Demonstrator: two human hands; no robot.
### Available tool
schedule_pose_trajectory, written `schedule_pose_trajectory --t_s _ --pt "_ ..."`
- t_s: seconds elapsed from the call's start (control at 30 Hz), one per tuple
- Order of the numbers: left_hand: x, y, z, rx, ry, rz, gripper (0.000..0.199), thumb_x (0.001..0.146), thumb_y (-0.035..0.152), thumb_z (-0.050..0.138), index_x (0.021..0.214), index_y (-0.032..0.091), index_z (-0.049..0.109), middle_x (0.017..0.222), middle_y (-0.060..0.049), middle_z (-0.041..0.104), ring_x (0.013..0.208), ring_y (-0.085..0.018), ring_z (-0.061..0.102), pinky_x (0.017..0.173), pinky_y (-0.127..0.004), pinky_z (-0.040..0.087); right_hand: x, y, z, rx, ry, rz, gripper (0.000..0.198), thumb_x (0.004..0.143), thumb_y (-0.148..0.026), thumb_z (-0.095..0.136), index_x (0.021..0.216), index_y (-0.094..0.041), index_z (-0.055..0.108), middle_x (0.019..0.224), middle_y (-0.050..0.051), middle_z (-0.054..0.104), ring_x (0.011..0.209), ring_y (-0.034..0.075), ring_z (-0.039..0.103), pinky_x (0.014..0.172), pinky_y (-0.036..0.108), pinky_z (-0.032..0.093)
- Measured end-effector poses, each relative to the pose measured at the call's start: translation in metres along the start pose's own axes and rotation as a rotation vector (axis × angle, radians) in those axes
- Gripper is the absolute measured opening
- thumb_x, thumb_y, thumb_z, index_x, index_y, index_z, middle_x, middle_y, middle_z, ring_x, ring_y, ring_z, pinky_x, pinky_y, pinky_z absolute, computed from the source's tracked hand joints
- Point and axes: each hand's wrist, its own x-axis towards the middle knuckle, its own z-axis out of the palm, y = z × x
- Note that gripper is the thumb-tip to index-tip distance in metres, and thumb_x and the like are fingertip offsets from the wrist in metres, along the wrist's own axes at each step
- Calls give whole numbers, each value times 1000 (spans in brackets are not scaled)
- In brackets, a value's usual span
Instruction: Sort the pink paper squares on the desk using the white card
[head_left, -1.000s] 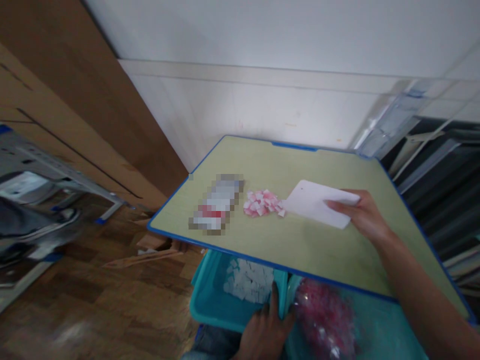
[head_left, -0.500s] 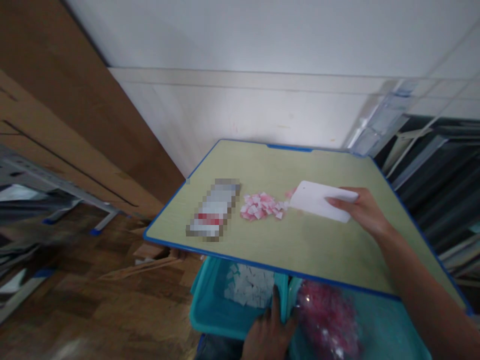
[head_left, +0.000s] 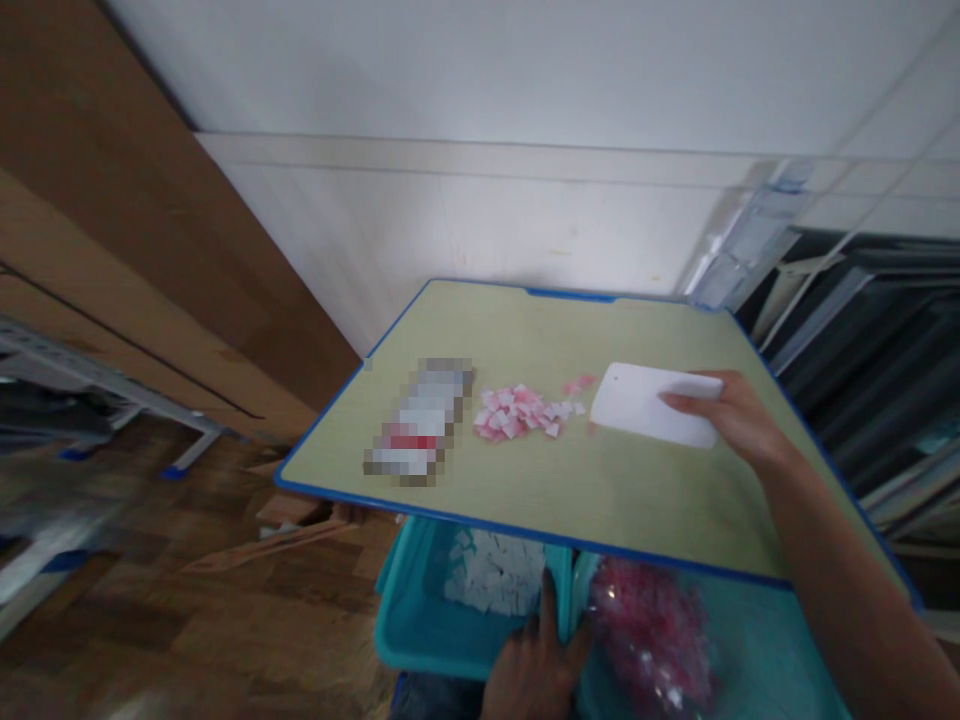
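My right hand (head_left: 739,415) is closed on a flat white card (head_left: 652,403), thumb on top, holding it over the right half of a pale green table (head_left: 487,320) with a blue edge. To the card's left lies a loose pile of small pink and white paper pieces (head_left: 519,412), with a few stray pink bits (head_left: 579,383) near the card. Below the table edge, my left hand (head_left: 531,665) grips the front right corner of a teal bin (head_left: 420,640), index finger stretched along its side. White pieces (head_left: 496,570) lie in that bin.
A pixelated flat object (head_left: 421,420) lies on the table's left. Beside the teal bin, a clear bag of pink-red material (head_left: 652,630) sits in another teal container (head_left: 765,650). A white wall stands behind; dark panels (head_left: 885,320) lean at right, cardboard (head_left: 187,280) at left.
The white card and my right hand have shifted slightly right, away from the pile, leaving a gap. My left hand stays at the bin. The camera view has turned slightly.
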Motion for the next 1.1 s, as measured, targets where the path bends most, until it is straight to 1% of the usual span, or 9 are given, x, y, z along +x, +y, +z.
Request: schedule_pose_trajectory --t_s 0.07,0.23,0.43,0.5,0.57,0.73,0.8,0.93,1.1 --pt "0 0 1 10 -12 5 47 80 18 34 124 35 33 127 -19 40 77 -23 61 57 -33 51 0 0 1 51 -14 14 28 57 -38 68 71 -14 63 59 2 61 49 14 53 42 25 37" --pt "1 -1 4 25 11 0 52 79 15 36 126 36 30 128 -19 39 75 -22 61 56 -31 51 2 5 5 202 107 28 32 57 -36 68 79 -14 63 66 3 64 53 15 55 46 26 41" --pt "1 -1 8 39 50 10 46 81 20 35 124 37 33 127 -17 40 74 -21 61 53 -30 51 4 5 9 149 92 36 36 56 -37 68 81 -12 64 66 4 64 54 15 55 45 24 40" --pt "1 -1 9 45 73 0 46 81 21 35 123 38 34 127 -17 42 73 -21 61 53 -30 51 3 3 8 128 46 61 35 55 -38 68 78 -12 64 64 4 63 52 14 54 44 24 38" --pt "1 -1 11 52 84 4 46 80 20 35 122 38 35 126 -16 43 72 -21 61 52 -30 51 1 1 8 117 -53 78 32 55 -37 69 73 -12 63 59 3 62 49 13 53 43 23 37" --pt "0 -1 13 58 102 18 48 79 18 37 123 37 35 123 -17 45 69 -19 61 52 -29 51 -5 -7 10 84 -269 32 25 56 -36 69 62 -13 60 50 -1 56 45 10 49 41 22 34" --pt "0 -2 13 59 103 12 49 78 17 38 123 37 35 123 -16 46 68 -18 61 53 -29 51 -5 -7 9 74 -270 21 26 56 -36 68 63 -12 61 51 -1 56 45 11 49 40 21 33" --pt "0 -2 10 44 64 16 49 77 17 39 122 35 37 125 -16 44 69 -18 60 53 -29 51 -2 -1 8 91 -192 -7 29 57 -37 68 69 -11 63 58 1 59 50 12 50 45 22 36" --pt "0 -2 6 47 52 14 52 76 15 39 124 35 35 125 -19 43 70 -19 61 53 -29 50 -1 -3 20 1 -284 -113 27 62 -39 63 63 -11 63 51 -2 53 47 8 44 42 20 29"
